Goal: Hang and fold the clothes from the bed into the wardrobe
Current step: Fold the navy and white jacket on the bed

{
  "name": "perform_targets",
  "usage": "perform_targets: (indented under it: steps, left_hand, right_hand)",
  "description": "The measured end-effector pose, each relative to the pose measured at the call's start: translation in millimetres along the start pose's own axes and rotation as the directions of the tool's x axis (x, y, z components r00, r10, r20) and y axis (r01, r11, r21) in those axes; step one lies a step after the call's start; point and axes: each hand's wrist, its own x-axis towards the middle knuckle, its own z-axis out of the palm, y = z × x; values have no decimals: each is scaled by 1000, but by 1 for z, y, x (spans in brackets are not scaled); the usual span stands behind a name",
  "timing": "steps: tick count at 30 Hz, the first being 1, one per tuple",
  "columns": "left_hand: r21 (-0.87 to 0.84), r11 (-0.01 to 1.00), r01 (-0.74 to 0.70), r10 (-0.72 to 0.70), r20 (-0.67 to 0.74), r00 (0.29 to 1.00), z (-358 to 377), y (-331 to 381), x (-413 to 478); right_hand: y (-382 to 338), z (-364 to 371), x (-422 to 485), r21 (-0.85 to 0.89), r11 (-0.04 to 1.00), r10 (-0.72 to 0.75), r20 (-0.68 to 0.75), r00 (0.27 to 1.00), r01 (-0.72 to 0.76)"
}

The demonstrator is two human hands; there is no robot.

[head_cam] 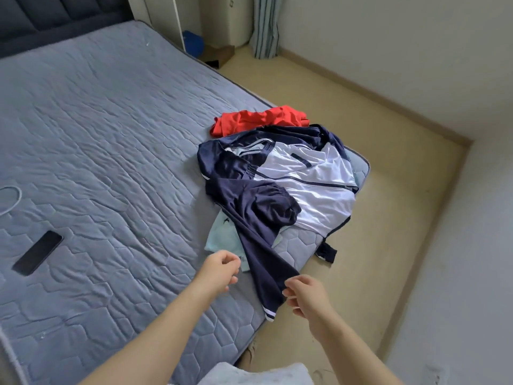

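Note:
A navy and white track jacket [280, 187] lies crumpled at the bed's near right corner, one navy sleeve trailing toward me. My right hand [304, 294] pinches that sleeve near its striped cuff. My left hand [219, 270] hovers just left of the sleeve with fingers loosely curled, holding nothing. A pale mint garment [222, 236] lies partly under the jacket. A red garment [258, 120] sits behind the jacket at the mattress edge.
The grey quilted mattress [97, 134] fills the left. A black phone [37, 252] and a white cable [12, 198] lie on it at the left. Beige floor [374, 218] runs along the right. A blue box [193, 44], a brown box and a curtain stand far back.

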Motion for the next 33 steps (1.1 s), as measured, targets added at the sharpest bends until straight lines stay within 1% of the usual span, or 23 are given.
perform_targets:
  steps: [3,5,10,14,16,21,23,25,27,29,31,33]
  left_hand:
    - [-4,999,38,-38,-33,999,7,23,28]
    - [-27,997,77,-78,-60,995,12,34,47]
    - [-120,979,167,-185,-161,970,26,51,103]
    - [-212,937,279,-324,-224,919,45,54,146]
    - [-222,926,306,-355,-232,905,55,55,173]
    - [-207,917,340,-383,-225,896,74,56,237]
    - [-210,913,349,-392,-218,894,81,52,257]
    - [-220,903,369,-414,-214,885,88,43,275]
    - [-211,893,398,-437,-197,877,94,30,289]
    - [-181,900,396,-429,-221,876,96,18,306]
    - [-51,923,382,-380,-295,877,95,9,323]
    - [91,928,361,-298,-399,867,93,3,335]
  right_hand:
    - [-27,-3,33,-9,1000,26,60,998,-25]
    - [-41,-7,57,-51,997,53,88,995,-49]
    - [-82,-23,139,-262,964,75,140,987,-37]
    - [-110,-36,208,-370,928,112,164,980,-44]
    - [-122,-35,242,-404,914,122,172,978,-43]
    - [-131,-22,319,-445,890,200,193,961,-96]
    - [-128,-16,347,-477,876,177,200,964,-62]
    - [-122,-14,374,-499,866,121,160,980,-25]
    - [-116,-15,397,-512,859,75,99,992,-13]
    - [-111,-14,422,-523,852,70,47,996,-35]
    - [-109,-10,441,-515,855,93,29,995,-65]
    - [-105,-4,452,-446,891,128,70,989,-84]
